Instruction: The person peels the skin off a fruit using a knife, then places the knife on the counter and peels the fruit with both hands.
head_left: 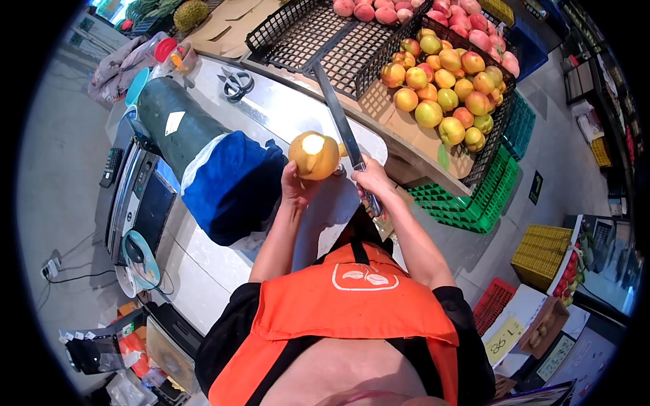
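Note:
My left hand point(296, 187) grips a round yellow-brown fruit point(313, 162) from below and holds it up over the table. A bright white patch shows on the fruit's upper side; I cannot tell whether it is bare flesh or glare. My right hand point(374, 180) is closed round the dark handle of a long knife point(335, 108). Its blade points up and away, just right of the fruit. A small yellowish bit lies between fruit and blade. Left of my left hand is a big dark green winter melon point(177, 125), its near end wrapped in blue cloth point(233, 186).
Scissors point(237, 85) lie on the white table point(203, 271). A black crate point(504, 115) of yellow-red nectarines stands at the right, with pink peaches point(474, 27) behind. Below it sits a green crate point(467, 196). A scale-like machine point(145, 210) and a blue bowl point(150, 260) are at the left.

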`<state>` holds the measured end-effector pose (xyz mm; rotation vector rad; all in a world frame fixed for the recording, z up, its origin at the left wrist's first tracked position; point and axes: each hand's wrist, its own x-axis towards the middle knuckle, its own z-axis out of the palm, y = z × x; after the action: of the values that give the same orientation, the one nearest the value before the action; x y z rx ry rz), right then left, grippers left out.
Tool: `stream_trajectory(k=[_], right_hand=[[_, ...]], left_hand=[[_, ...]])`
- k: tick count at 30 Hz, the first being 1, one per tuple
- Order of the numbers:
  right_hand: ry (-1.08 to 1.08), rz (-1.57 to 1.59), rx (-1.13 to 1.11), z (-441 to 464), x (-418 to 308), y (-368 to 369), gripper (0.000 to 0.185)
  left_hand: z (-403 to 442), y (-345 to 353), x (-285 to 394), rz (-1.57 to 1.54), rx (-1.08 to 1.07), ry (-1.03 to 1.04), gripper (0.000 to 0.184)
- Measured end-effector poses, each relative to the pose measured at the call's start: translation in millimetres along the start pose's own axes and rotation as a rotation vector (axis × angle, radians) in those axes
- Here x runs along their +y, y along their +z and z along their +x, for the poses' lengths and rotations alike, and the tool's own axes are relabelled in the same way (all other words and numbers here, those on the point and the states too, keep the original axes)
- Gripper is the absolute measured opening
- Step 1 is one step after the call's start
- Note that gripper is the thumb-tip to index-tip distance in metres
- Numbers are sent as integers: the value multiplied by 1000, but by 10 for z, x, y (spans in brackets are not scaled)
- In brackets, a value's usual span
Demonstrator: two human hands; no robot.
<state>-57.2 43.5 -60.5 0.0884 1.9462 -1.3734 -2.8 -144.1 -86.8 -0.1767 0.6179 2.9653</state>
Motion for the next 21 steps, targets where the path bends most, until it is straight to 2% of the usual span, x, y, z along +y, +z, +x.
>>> stream_trajectory(k=[1, 4, 7, 8, 11, 13, 15, 16, 19, 20, 21], right_hand=[[10, -66, 5, -51, -63, 0, 64], [-539, -403, 384, 249, 443, 164, 67], [-287, -216, 268, 112, 270, 193, 67], [-264, -250, 311, 163, 315, 219, 53], [-240, -243, 330, 222, 411, 118, 34], [-360, -244, 473, 105, 446, 125, 25], [-350, -180, 465, -197, 259, 74, 29], [-454, -199, 549, -280, 245, 85, 25], [-645, -231, 610, -556, 35, 116, 20], [-811, -312, 664, -567, 8, 144, 17], [-814, -392, 669, -588, 4, 183, 18]], left_hand=[[58, 8, 7, 18, 5, 12, 73], [277, 10, 5, 44, 29, 49, 71], [427, 20, 13, 9, -17, 32, 70], [418, 72, 18, 8, -5, 26, 72], [337, 81, 21, 156, -5, 43, 79], [256, 106, 20, 169, 9, 30, 81], [196, 113, 19, 209, 31, 26, 81], [183, 136, 14, 198, 21, 33, 78], [138, 241, -58, 163, -7, 63, 73], [141, 260, -102, 152, -15, 90, 71], [140, 284, -150, 140, -24, 113, 70]])
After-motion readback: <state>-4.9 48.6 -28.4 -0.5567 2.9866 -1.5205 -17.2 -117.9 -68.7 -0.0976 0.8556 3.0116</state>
